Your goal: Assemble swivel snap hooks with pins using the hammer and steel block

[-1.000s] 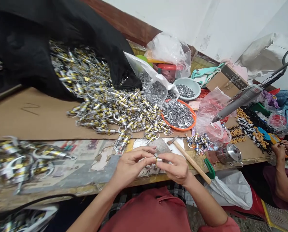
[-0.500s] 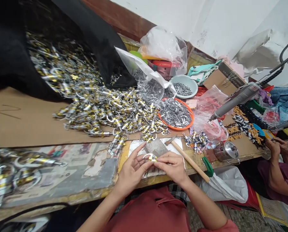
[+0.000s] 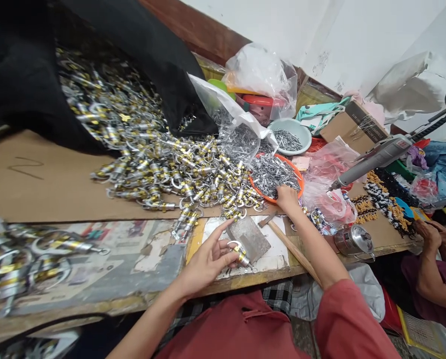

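Observation:
My left hand (image 3: 210, 259) pinches a small silver-and-yellow keychain (image 3: 242, 254) with a crescent-shaped part and a little loop at its end. Its index finger points forward, apart from the thumb's grip. My right hand (image 3: 287, 198) reaches into the orange bowl (image 3: 301, 185) of small metal clips (image 3: 273, 172); its fingertips are hidden among them. Between the hands lies a flat metal block (image 3: 250, 240) on a white sheet. A hammer (image 3: 288, 244) with a wooden handle rests right of the block, partly under my right forearm.
Many similar keychains spill from a black bag (image 3: 17, 85) across cardboard (image 3: 58, 194). Behind the orange bowl stands a pale bowl (image 3: 305, 137) of metal pins. A grey electric screwdriver (image 3: 372, 162) hangs at right above plastic bags. A metal pot (image 3: 352, 242) and another person's hands (image 3: 430, 233) are farther right.
My right hand has let go of the keychain and moved forward and right into the orange bowl. My left hand keeps hold of the keychain. The view has shifted slightly.

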`<state>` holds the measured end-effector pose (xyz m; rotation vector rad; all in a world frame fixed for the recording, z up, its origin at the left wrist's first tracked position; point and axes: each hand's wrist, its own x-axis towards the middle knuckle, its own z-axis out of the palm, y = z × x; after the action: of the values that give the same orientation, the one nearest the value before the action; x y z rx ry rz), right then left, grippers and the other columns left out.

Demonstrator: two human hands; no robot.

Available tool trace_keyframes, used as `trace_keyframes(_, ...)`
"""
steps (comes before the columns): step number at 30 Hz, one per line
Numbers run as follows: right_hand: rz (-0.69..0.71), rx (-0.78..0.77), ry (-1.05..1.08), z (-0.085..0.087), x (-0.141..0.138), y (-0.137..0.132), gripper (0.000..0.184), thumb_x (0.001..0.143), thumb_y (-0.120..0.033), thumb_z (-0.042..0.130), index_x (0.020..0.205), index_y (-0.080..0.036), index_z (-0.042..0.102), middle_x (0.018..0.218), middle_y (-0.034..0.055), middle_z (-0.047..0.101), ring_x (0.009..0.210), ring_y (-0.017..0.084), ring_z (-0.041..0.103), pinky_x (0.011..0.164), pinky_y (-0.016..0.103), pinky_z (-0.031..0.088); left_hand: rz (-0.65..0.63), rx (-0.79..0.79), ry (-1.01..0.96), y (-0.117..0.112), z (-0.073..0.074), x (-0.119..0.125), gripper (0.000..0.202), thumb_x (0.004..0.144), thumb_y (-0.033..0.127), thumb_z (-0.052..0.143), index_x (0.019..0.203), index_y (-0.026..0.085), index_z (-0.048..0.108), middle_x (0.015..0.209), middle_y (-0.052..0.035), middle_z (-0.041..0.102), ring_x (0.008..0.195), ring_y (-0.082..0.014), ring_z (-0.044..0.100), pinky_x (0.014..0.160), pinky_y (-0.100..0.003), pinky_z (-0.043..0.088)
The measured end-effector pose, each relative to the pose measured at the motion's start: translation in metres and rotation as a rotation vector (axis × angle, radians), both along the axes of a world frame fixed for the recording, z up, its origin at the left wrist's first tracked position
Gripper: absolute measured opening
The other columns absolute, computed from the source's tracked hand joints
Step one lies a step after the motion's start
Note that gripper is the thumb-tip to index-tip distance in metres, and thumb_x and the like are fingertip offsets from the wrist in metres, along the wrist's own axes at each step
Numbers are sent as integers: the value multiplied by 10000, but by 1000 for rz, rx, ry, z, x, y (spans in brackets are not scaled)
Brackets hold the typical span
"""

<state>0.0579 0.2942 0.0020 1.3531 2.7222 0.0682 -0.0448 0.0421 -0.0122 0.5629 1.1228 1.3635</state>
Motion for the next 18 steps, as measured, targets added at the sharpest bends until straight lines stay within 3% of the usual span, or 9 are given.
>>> trace_keyframes(6,10,-21,20,-4,7,2,309,736,-32,521,998,-162,623,1003,99,577,898,208,578,775,282,420,-73,-16,-66,5,-7,-7,940,649,298,718,1382,224,134,760,10,599,683,-176,639,641,-321,517)
trace_keyframes(12,27,-43,202,-8,11,10,413,718,-14,498,1082,-179,600,1006,86,564,944,216,548,799,299,425,-67,-25,-118,8,-10,-9,977,612,273,748,1372,228,135,746,20,602,700,-186,650,688,-359,528)
trace_keyframes(15,21,-43,353,-4,13,11,332,775,-36,435,1032,-137,621,1000,104,565,949,203,541,828,309,425,-77,-20,-133,8,-9,-9,986,607,283,747,1367,219,123,738,18,613,692,-199,663,678,-354,524)
trace_keyframes(18,57,-86,489,-1,16,-7,249,807,-81,435,931,-146,641,941,78,602,914,179,559,818,302,441,-95,-15,-136,8,-7,-9,1003,604,286,744,1369,206,101,730,18,625,660,-186,662,651,-323,516)
